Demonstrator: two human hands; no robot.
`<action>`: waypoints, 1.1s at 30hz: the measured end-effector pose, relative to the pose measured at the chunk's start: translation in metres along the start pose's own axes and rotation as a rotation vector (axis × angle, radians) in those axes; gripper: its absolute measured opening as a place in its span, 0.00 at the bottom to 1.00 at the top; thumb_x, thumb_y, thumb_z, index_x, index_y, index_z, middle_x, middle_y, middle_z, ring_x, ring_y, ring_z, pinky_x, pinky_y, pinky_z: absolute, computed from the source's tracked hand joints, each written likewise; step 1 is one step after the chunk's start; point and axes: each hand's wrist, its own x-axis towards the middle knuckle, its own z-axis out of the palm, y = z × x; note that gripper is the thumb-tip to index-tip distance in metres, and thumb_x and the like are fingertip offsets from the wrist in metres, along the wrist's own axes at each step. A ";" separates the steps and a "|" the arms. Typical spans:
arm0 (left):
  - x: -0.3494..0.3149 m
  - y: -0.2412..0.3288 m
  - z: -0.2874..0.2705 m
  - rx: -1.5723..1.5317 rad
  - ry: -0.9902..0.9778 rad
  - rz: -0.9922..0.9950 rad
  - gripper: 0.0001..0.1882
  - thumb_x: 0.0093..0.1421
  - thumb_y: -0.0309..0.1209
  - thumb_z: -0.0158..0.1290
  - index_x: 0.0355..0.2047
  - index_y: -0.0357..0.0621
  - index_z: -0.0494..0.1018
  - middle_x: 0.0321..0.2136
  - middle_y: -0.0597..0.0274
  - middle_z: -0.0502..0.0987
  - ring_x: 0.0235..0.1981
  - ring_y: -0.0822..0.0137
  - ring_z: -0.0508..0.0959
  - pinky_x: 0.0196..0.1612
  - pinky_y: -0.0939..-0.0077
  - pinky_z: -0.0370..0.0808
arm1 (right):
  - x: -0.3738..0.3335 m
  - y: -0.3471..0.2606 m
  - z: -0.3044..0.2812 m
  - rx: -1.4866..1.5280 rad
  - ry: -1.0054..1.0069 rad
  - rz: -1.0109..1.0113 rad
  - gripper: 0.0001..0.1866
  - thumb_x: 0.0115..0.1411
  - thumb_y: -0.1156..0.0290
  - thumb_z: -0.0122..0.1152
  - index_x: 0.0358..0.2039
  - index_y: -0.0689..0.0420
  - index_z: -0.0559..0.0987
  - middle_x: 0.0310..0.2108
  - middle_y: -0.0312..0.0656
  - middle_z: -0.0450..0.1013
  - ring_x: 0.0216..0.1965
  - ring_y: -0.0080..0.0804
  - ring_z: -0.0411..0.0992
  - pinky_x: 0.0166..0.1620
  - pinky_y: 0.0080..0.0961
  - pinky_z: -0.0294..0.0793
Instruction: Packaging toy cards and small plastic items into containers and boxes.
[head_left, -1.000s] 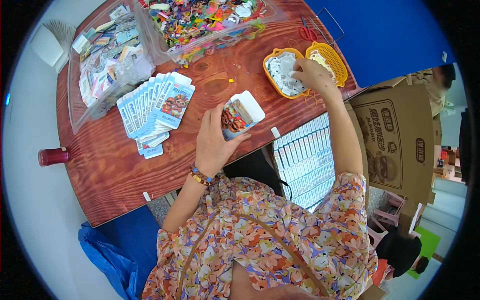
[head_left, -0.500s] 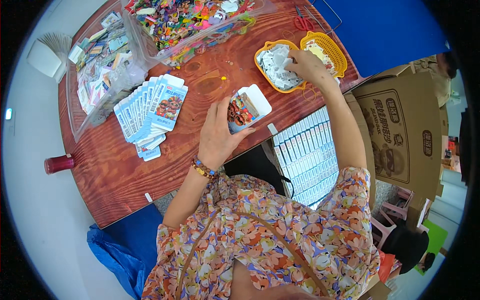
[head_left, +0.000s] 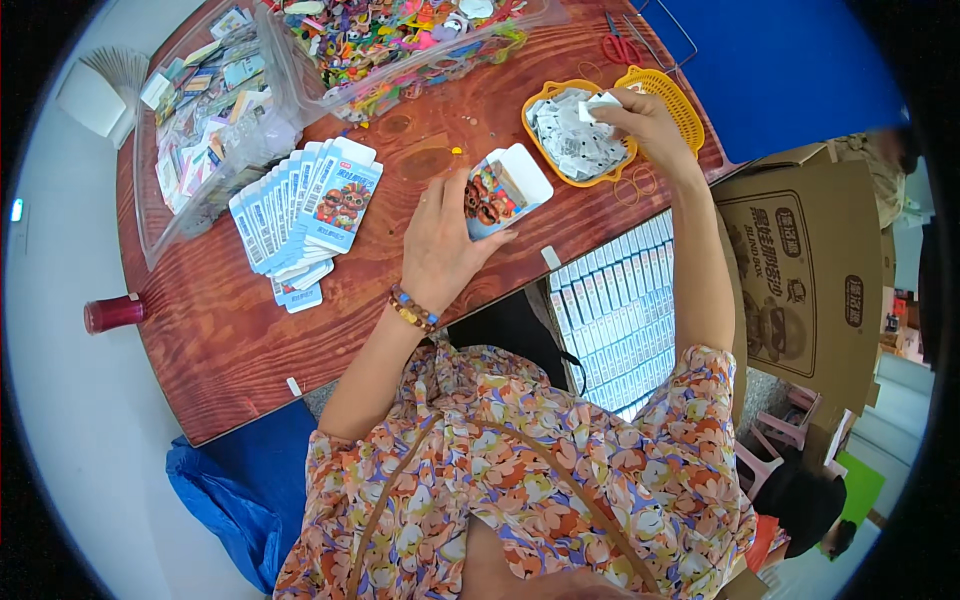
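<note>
My left hand grips a small blue-and-white printed carton, its white flap open. Above the yellow basket of small white packets, my right hand pinches a white packet between thumb and fingers. Partly behind that hand is a second yellow basket, whose contents are mostly hidden. To the left of my left hand, a fanned stack of flat blue-and-white cartons lies on the wooden table.
Clear bins hold colourful small trinkets and cards and packets at the back left. Red scissors lie at the far edge. Rows of filled cartons sit in a box below the table, beside a large brown cardboard box.
My right hand has lifted out of the packet basket and shifted slightly right, now with a white packet in its fingers. My left hand still holds the carton.
</note>
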 end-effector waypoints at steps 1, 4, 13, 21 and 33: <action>0.001 -0.001 0.001 0.029 0.023 -0.005 0.47 0.42 0.41 0.72 0.58 0.37 0.62 0.48 0.45 0.71 0.49 0.46 0.74 0.50 0.58 0.75 | -0.009 -0.013 0.012 0.063 -0.020 -0.062 0.14 0.60 0.65 0.64 0.44 0.57 0.84 0.35 0.35 0.79 0.35 0.20 0.74 0.41 0.20 0.72; 0.008 0.005 0.003 0.077 0.044 0.000 0.46 0.41 0.41 0.73 0.57 0.37 0.63 0.47 0.46 0.71 0.48 0.48 0.74 0.48 0.58 0.75 | -0.034 -0.047 0.033 0.166 -0.122 -0.078 0.13 0.62 0.68 0.62 0.46 0.56 0.84 0.42 0.34 0.79 0.43 0.19 0.74 0.50 0.21 0.70; 0.016 0.015 0.011 0.086 0.076 0.059 0.46 0.41 0.43 0.73 0.56 0.37 0.63 0.45 0.45 0.71 0.45 0.48 0.75 0.45 0.59 0.76 | -0.050 -0.056 0.056 -0.141 -0.163 -0.368 0.13 0.66 0.71 0.56 0.47 0.64 0.80 0.58 0.40 0.71 0.59 0.32 0.68 0.60 0.30 0.66; 0.012 0.012 0.010 0.027 0.049 -0.008 0.47 0.42 0.43 0.72 0.58 0.37 0.62 0.47 0.43 0.71 0.48 0.45 0.75 0.47 0.58 0.76 | -0.049 -0.051 0.056 -0.053 -0.251 -0.314 0.15 0.68 0.68 0.54 0.51 0.62 0.78 0.63 0.41 0.67 0.63 0.34 0.64 0.63 0.31 0.63; 0.011 0.005 0.013 -0.035 0.077 -0.047 0.45 0.43 0.39 0.72 0.58 0.37 0.61 0.47 0.46 0.70 0.49 0.46 0.73 0.47 0.57 0.76 | -0.053 -0.054 0.065 -0.123 -0.202 -0.445 0.16 0.68 0.70 0.53 0.54 0.59 0.78 0.65 0.45 0.64 0.66 0.40 0.61 0.65 0.34 0.62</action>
